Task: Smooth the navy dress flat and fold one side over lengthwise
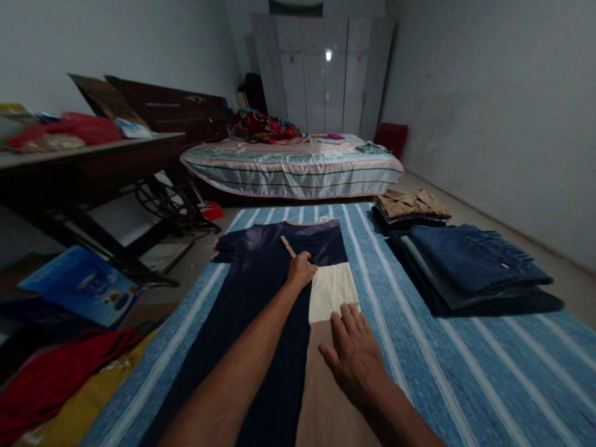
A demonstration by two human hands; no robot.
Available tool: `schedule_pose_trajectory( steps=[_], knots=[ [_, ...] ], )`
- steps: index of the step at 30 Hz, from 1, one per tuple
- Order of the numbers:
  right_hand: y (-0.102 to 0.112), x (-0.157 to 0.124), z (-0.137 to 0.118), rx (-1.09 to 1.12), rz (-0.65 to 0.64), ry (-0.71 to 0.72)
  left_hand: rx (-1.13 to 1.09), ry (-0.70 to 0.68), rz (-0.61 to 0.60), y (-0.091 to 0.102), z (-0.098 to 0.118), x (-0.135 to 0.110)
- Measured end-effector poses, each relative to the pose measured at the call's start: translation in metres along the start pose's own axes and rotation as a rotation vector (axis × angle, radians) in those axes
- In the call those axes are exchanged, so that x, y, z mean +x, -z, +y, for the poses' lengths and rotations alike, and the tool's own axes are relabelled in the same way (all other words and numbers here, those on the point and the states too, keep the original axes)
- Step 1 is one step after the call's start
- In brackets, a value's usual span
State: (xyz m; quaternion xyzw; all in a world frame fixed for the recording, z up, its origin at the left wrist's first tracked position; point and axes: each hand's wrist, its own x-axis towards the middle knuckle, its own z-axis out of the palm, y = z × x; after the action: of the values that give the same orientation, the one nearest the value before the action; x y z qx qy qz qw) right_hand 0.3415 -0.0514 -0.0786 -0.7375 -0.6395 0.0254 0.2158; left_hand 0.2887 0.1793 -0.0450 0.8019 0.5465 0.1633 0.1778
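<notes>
A T-shirt (261, 298) lies folded lengthwise on the blue striped bed cover (386, 282), its dark navy back part beside a cream and brown front. One sleeve (286, 244) with a tan cuff is laid back across the upper part. My left hand (302, 270) is closed on the cloth of this T-shirt near the sleeve, fingertips partly hidden. Lower down on the right, my right hand (356, 347) rests flat over the cream and brown panels, fingers stretched out and the thumb apart.
Folded jeans (470, 261) and a patterned garment (412, 205) are stacked at the right. A sewing-machine table (93, 149) stands left, above a blue bag (84, 285) and red clothing (60, 379). Beyond are another bed (298, 171) and a wardrobe (314, 74).
</notes>
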Motion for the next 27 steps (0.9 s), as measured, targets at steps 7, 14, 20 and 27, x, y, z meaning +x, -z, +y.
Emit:
schedule_pose_trajectory(
  steps=[7,14,20,27],
  knots=[
    [0.002,0.000,-0.003,-0.024,-0.077,-0.037,-0.056,0.091,0.051,-0.003,0.000,0.010],
    [0.014,0.001,-0.015,0.031,-0.087,0.033,-0.072,0.092,0.045,-0.010,-0.004,0.019],
    [0.022,0.006,-0.029,0.128,-0.239,0.161,-0.022,0.018,0.052,-0.010,-0.004,0.019],
    [0.020,0.002,-0.028,0.159,-0.361,0.244,0.090,-0.095,0.056,-0.011,-0.003,0.014]
  ],
)
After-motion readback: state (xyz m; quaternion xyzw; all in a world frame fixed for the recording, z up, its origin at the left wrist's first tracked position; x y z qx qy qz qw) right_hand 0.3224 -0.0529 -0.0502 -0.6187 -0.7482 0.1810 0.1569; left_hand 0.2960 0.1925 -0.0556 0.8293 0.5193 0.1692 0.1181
